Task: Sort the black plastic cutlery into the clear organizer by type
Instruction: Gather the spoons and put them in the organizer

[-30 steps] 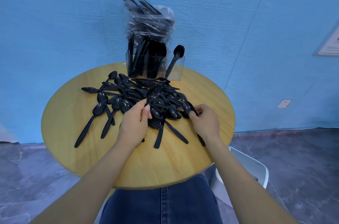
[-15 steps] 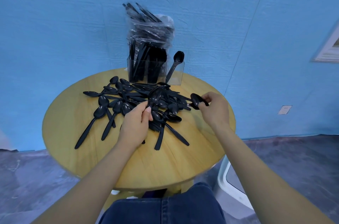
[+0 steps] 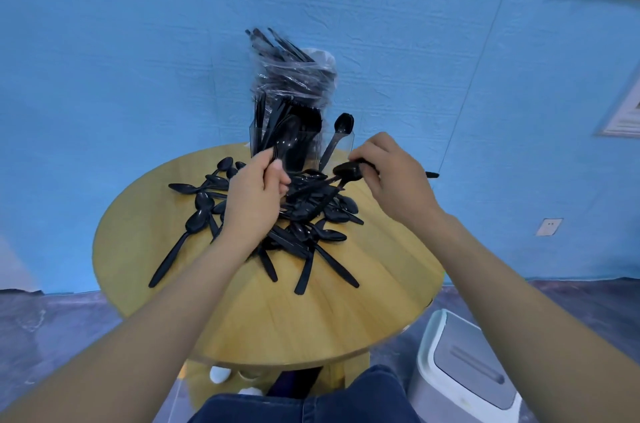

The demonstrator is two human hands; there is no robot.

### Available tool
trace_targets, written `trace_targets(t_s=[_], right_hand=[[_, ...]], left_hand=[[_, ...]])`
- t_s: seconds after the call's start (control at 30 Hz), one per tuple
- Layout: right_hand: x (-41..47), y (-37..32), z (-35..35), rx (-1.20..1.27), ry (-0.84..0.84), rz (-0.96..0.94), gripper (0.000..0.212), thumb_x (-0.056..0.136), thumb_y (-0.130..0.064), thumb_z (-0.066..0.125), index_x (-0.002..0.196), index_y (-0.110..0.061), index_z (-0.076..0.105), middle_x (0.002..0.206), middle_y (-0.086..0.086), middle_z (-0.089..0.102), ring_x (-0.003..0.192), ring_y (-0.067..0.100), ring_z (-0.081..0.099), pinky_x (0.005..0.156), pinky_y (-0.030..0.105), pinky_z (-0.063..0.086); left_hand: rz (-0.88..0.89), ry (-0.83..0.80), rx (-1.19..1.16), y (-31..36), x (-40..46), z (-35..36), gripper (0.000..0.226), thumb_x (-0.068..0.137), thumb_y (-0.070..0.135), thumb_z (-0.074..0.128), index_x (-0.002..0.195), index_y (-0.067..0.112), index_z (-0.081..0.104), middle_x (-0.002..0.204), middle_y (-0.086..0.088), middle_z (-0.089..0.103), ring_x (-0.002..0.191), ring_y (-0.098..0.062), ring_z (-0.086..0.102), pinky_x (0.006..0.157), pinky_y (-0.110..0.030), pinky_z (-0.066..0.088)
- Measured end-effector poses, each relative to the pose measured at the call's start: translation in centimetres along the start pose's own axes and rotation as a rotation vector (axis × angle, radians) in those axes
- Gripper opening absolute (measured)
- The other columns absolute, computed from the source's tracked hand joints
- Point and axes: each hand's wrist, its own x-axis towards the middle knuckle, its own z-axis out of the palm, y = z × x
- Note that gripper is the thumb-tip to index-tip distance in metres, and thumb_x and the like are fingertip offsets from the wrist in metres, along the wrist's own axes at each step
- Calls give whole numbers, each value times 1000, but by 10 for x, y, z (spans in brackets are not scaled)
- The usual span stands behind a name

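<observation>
A pile of black plastic spoons [image 3: 304, 215] lies on the round wooden table [image 3: 263, 312]. Behind it stands the clear organizer [image 3: 341, 142], holding black cutlery on its left and one upright spoon [image 3: 337, 138] on its right. A plastic-wrapped bundle of cutlery [image 3: 294, 76] sticks up from it. My left hand [image 3: 254, 201] holds a black spoon [image 3: 287, 144] raised in front of the organizer. My right hand [image 3: 391, 180] grips another black spoon [image 3: 348, 169], bowl pointing left, above the pile.
The table stands against a blue wall. A white bin [image 3: 464, 367] sits on the floor at the lower right, beside my jeans-clad knee [image 3: 304, 405]. White objects show under the table [image 3: 220, 374].
Both hands have lifted from the pile toward the organizer, each carrying a spoon. The camera has tilted up.
</observation>
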Motion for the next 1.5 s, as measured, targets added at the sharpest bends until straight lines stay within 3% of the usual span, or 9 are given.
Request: trace_targets(t_s=[0.13, 0.23, 0.47, 0.67, 0.87, 1.13, 1.27, 1.43, 1.5], right_hand=[[12, -17, 0, 70, -80, -169, 22, 90, -2, 54, 104, -14, 66, 105, 0, 56, 80, 15, 54, 64, 40, 49], [18, -20, 2, 76, -78, -198, 23, 90, -2, 54, 106, -13, 67, 105, 0, 56, 80, 20, 57, 65, 43, 50], [16, -18, 16, 128, -41, -172, 26, 90, 0, 53, 108, -10, 68, 103, 5, 57, 82, 23, 58, 68, 43, 50], [12, -22, 30, 126, -9, -83, 36, 90, 5, 51, 116, -15, 66, 114, 7, 51, 78, 17, 52, 66, 16, 42], [16, -35, 27, 387, 70, 358, 13, 92, -11, 56, 87, -18, 67, 85, -3, 58, 78, 14, 57, 76, 29, 49], [12, -54, 47, 920, 101, 830, 17, 92, -11, 60, 75, -12, 56, 60, 0, 50, 45, 7, 44, 45, 18, 38], [9, -55, 50, 935, 115, 807, 10, 90, -6, 60, 92, -12, 53, 72, 2, 53, 43, 0, 50, 44, 15, 42], [3, -52, 48, 696, -11, 527, 38, 93, -8, 55, 120, -34, 51, 113, 5, 53, 91, 16, 59, 75, 22, 49], [3, -50, 45, 660, -51, 451, 32, 94, -8, 52, 114, -32, 58, 116, 6, 51, 79, 6, 58, 69, 13, 46]], left_hand=[[-48, -274, 44, 12, 15, 2, 23, 101, 18, 38, 99, 10, 60, 82, 1, 66, 78, -8, 67, 72, -21, 53], [-258, -456, -217, 16, 5, 4, 23, 102, 16, 37, 108, 12, 59, 90, -5, 69, 80, -16, 71, 75, -27, 58], [-383, -496, -449, 14, -15, 4, 28, 103, 19, 32, 107, 13, 60, 82, -2, 67, 69, -11, 63, 68, -24, 57], [-310, -513, -371, 6, -20, 6, 24, 102, 17, 34, 112, 14, 57, 76, 3, 51, 62, -5, 45, 54, -17, 45], [-349, -403, -336, -5, -18, 1, 26, 102, 16, 37, 119, 19, 55, 79, 2, 49, 67, -7, 45, 58, -19, 48], [-331, -423, -416, 6, -27, 5, 23, 102, 16, 36, 99, 15, 59, 82, -1, 54, 76, -10, 55, 78, -33, 57], [-377, -463, -495, 10, -31, 4, 25, 103, 16, 34, 102, 16, 58, 83, 0, 57, 74, -10, 65, 71, -30, 58], [-411, -523, -561, 12, -33, 2, 23, 103, 14, 33, 100, 7, 55, 79, -4, 53, 51, -9, 53, 48, -21, 45], [-425, -530, -594, 11, -33, 2, 24, 103, 13, 33, 99, 8, 55, 78, -4, 51, 49, -8, 48, 46, -20, 41]])
